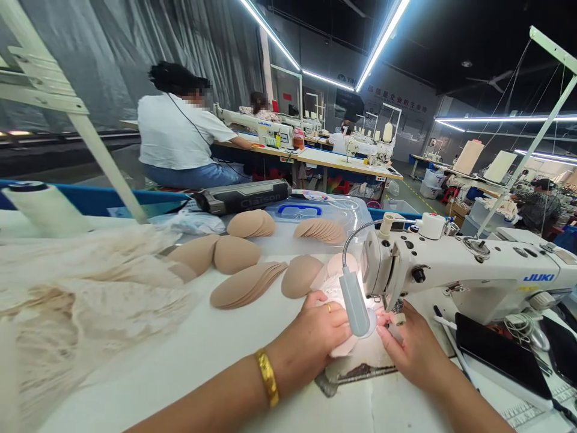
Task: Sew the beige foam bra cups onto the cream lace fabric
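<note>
Under the needle end of a white JUKI sewing machine lies a piece of pale pink fabric, brightly lit. My left hand grips it from the left, fingers curled over it; a gold bracelet circles that wrist. On the other side my right hand pinches the fabric's edge close to the presser foot, thumb and fingers together. A grey gooseneck lamp hides part of the fabric and some left fingertips. Beige bra cups lie just beyond my left hand, with a fanned stack beside them.
Sheer cream lace fabric covers the table's left side. Further cups rest on a clear plastic box behind. A black tablet-like device and cables sit right of my right hand. A co-worker sits at another machine ahead.
</note>
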Tool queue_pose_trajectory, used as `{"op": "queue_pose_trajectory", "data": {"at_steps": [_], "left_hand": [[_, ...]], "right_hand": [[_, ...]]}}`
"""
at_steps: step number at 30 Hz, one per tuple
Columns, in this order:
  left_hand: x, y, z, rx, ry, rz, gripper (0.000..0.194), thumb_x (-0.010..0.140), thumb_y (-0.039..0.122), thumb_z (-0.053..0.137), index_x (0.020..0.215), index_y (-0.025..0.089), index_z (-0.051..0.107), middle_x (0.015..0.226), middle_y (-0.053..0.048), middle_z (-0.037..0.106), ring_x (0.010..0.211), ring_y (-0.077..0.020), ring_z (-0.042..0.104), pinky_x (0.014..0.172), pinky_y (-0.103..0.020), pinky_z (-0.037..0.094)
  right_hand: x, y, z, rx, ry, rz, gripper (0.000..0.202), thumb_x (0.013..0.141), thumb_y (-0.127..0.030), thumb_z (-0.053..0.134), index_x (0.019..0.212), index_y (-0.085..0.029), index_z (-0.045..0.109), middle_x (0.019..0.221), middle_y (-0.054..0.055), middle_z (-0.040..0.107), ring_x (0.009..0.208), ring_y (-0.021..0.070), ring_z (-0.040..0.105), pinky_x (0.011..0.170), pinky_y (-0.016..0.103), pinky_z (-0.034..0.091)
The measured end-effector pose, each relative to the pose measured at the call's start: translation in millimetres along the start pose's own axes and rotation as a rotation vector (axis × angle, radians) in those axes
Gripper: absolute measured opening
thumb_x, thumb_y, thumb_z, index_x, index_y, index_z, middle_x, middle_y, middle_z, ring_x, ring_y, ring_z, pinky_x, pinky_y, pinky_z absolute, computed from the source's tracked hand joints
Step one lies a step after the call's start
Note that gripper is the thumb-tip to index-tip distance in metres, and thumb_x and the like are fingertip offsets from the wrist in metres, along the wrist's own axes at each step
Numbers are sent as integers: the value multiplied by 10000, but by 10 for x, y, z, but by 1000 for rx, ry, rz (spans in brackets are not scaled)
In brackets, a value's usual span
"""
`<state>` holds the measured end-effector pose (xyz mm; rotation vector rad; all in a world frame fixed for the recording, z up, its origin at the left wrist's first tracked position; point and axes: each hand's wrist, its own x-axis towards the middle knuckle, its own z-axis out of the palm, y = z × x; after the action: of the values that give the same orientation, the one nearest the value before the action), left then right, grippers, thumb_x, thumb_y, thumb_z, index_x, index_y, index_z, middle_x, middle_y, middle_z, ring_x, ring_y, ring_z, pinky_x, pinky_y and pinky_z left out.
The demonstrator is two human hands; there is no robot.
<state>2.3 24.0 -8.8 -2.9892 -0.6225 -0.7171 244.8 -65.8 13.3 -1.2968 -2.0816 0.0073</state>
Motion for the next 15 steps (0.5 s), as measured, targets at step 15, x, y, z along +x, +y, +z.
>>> {"op": "queue_pose_trajectory", "data": {"at_steps": [15], "left_hand": [[-50,356,-238,-85,129,126,152,946,139,604,817,214,577,780,59,699,707,-172,596,973,-455,239]], "right_hand": [[-45,-127,-91,26,-323,-131,218,997,-131,491,936,-252,662,866,13,600,785,193,540,746,318,437]]}}
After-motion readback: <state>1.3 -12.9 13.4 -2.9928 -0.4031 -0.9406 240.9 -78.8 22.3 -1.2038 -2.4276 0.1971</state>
